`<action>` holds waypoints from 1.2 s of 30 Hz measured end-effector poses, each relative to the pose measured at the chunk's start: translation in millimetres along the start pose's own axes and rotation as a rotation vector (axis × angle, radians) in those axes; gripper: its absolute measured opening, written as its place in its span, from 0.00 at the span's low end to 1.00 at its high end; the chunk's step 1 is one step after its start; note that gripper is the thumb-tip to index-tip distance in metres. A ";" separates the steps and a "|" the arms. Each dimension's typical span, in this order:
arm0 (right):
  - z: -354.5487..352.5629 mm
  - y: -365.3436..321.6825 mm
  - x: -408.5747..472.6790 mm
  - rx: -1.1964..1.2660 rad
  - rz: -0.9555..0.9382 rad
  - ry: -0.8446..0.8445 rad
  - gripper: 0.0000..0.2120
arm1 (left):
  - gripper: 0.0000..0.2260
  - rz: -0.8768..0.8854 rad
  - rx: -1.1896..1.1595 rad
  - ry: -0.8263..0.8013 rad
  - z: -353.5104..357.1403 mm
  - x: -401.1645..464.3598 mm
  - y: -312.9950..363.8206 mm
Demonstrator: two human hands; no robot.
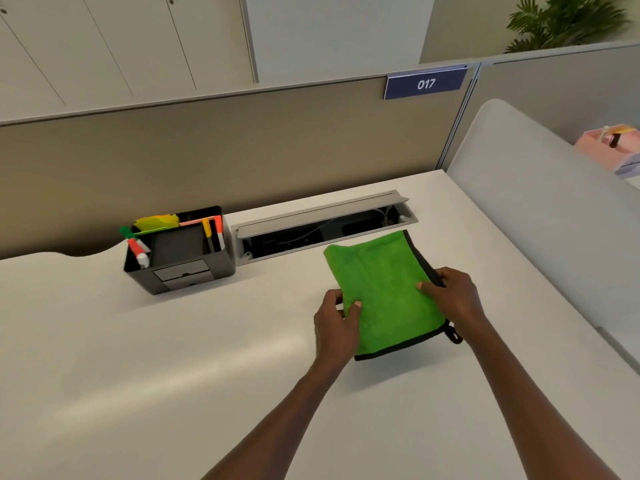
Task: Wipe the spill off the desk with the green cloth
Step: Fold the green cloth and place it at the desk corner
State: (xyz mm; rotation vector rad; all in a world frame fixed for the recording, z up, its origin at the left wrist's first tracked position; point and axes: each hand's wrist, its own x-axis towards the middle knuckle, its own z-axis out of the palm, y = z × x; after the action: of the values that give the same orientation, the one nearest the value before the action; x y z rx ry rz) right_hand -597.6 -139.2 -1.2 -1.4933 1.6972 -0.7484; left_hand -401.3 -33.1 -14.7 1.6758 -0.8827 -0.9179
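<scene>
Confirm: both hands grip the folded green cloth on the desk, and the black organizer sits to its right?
Not quite. The head view shows the black organizer to the left of the green cloth, not the right. Left hand and right hand do both grip it on the desk.

Bright green cloth (384,292) with black edging, white desk (173,358), dark grey organiser (183,258), navy sign (425,84).

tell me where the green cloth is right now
In the head view the green cloth lies right of centre on the desk, just in front of the open cable tray, held at its edges by both hands.
</scene>
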 end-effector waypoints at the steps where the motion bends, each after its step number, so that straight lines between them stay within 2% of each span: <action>1: -7.2 4.1 13.8 -0.015 0.003 0.008 0.06 | 0.07 -0.009 -0.005 -0.006 13.7 8.0 3.0; 12: -61.6 40.7 128.6 -0.101 0.006 0.045 0.09 | 0.09 -0.059 0.116 -0.057 128.0 84.3 16.1; 16: -71.1 53.0 155.5 -0.097 0.014 0.043 0.10 | 0.06 -0.089 0.192 -0.054 155.7 99.1 17.1; 25: -104.9 81.3 202.2 -0.096 0.047 0.106 0.11 | 0.05 -0.119 0.160 -0.108 210.7 117.2 29.1; 30: -109.8 103.5 219.7 -0.173 0.135 0.130 0.18 | 0.11 -0.226 0.192 -0.151 231.4 125.7 34.1; 36: -109.7 112.1 227.4 -0.196 0.156 0.187 0.18 | 0.24 -0.233 0.155 -0.106 240.1 126.2 43.2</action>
State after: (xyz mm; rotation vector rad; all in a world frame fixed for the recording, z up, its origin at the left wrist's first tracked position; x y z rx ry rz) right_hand -761.5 -351.8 -66.5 -1.4351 2.0534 -0.6707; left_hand -562.8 -252.8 -47.0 1.9070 -0.8589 -1.1278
